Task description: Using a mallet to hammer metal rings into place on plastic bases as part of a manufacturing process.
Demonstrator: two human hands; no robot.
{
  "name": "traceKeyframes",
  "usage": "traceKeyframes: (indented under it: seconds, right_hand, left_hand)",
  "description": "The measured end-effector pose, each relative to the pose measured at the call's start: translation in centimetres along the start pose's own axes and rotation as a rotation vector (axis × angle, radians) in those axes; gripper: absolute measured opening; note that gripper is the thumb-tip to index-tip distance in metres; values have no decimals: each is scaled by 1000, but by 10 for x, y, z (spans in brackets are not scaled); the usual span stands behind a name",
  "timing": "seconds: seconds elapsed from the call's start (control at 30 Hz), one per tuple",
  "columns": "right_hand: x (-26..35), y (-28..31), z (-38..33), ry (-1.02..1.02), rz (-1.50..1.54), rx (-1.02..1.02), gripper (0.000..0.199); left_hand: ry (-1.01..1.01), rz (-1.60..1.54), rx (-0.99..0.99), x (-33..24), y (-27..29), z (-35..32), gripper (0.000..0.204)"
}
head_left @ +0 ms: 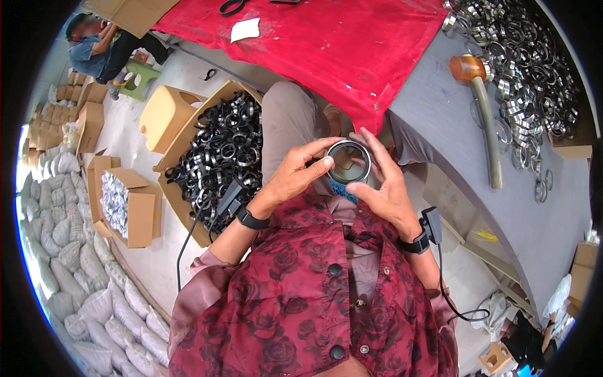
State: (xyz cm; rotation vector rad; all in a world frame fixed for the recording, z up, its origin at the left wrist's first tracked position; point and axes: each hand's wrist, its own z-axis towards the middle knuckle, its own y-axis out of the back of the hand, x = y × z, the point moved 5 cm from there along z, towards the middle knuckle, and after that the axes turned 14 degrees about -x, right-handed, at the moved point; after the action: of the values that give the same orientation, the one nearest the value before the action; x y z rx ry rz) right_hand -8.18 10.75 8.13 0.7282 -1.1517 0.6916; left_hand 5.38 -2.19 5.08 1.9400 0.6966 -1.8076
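Between my hands, in front of my lap, is a round metal ring (349, 143) with a dark inner band, its opening facing up toward me. My left hand (294, 174) grips its left side, thumb on the near face and index finger along the upper rim. Curving around the right side, my right hand (391, 188) has its thumb at the lower rim and its long fingers beside and partly behind the ring. To my left, a cardboard box (174, 151) holds many similar black and silver rings (226, 147).
A red cloth (314, 44) covers the table ahead. On the grey surface (452, 119) at right lie a mallet (483, 119) and a heap of metal rings (534, 75). At left are a yellow stool (166, 116), a smaller box (143, 213) and stacked sacks (69, 245); a person (94, 50) sits beyond.
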Motion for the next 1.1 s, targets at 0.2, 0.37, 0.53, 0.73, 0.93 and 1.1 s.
traceKeyframes:
  seconds: [0.2, 0.37, 0.53, 0.73, 0.93, 1.1]
  right_hand:
    - [-26, 7, -7, -393, 253, -74, 52]
    - [-21, 7, -4, -337, 214, -114, 43]
    - [-27, 7, -6, -337, 195, -131, 41]
    - [-14, 7, 3, -155, -71, -75, 56]
    - [9, 1, 0, 276, -468, -18, 94]
    - [11, 1, 1, 266, -468, -65, 85]
  left_hand:
    - [11, 16, -22, 2, 1, 1, 50]
    - [32, 15, -42, 2, -2, 0, 49]
    - [35, 79, -57, 5, -5, 2, 46]
    - [-171, 168, -114, -6, -7, -1, 49]
    - [-18, 161, -75, -6, -10, -1, 54]
    - [-17, 103, -11, 1, -9, -3, 57]
